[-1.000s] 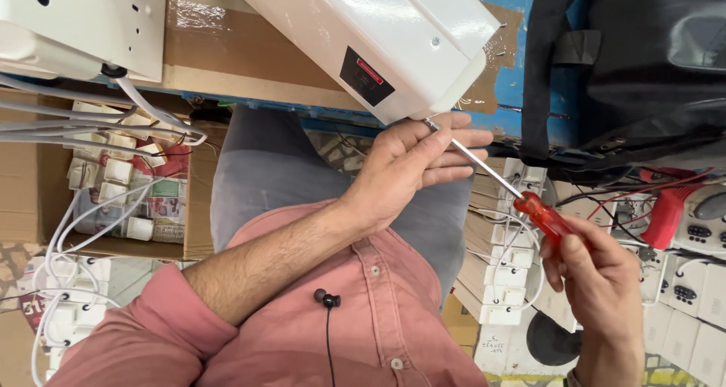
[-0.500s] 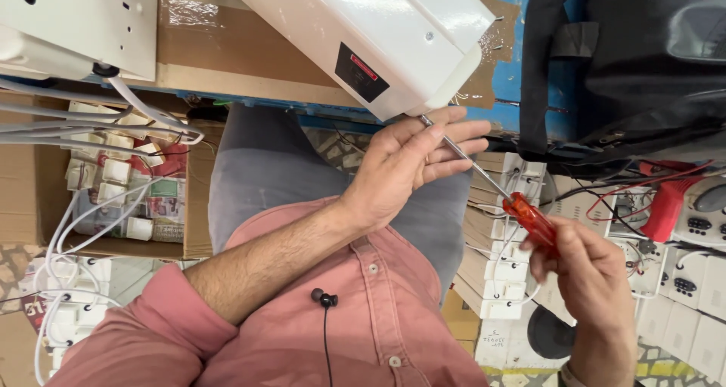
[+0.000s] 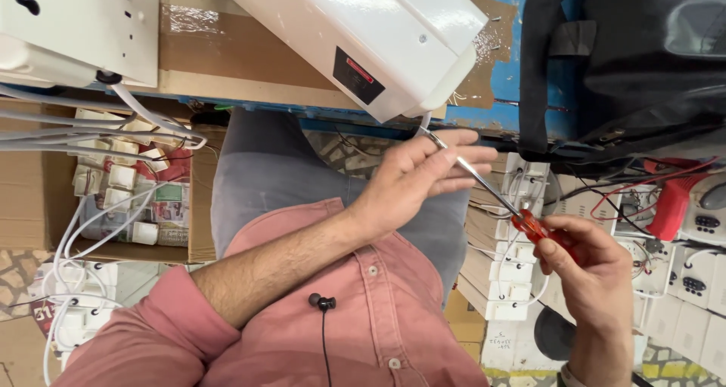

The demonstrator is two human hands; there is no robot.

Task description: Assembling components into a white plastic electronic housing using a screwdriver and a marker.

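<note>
Shirt (image 3: 393,334): pink, buttoned, nearest to cam; black earbud (image 3: 321,302) hangs on it.
R hand (image 3: 594,277): low right of view. fingers closed round the red handle of the screwdriver (image 3: 499,198), thumb on top.
Screwdriver: metal shaft runs up-left from handle to tip. Tip sits at the lower end of the white casing (image 3: 355,32), just under its corner. Can't tell if tip is seated in a screw.
L hand (image 3: 420,179): mid view, forearm bare, sleeve rolled. fingers narrow, pinching the shaft near the tip; index + thumb on the metal.
Lap: grey trousers (image 3: 257,183) below both hands.
Floor L: open carton (image 3: 45,205) w/ white switch units + white cables.
Floor R: stacked white socket boxes (image 3: 499,281), red + black wires beside them.
White casing: lies tilted on the bench (image 3: 499,92), lower end overhanging the near edge, dark label w/ red mark facing cam.
Bench: blue top, cardboard sheet (image 3: 227,62) under the casing.
Far L corner: 2nd white box (image 3: 76,24), cable out of its near side.
Far R: black bag (image 3: 628,62) at the bench's right end.
</note>
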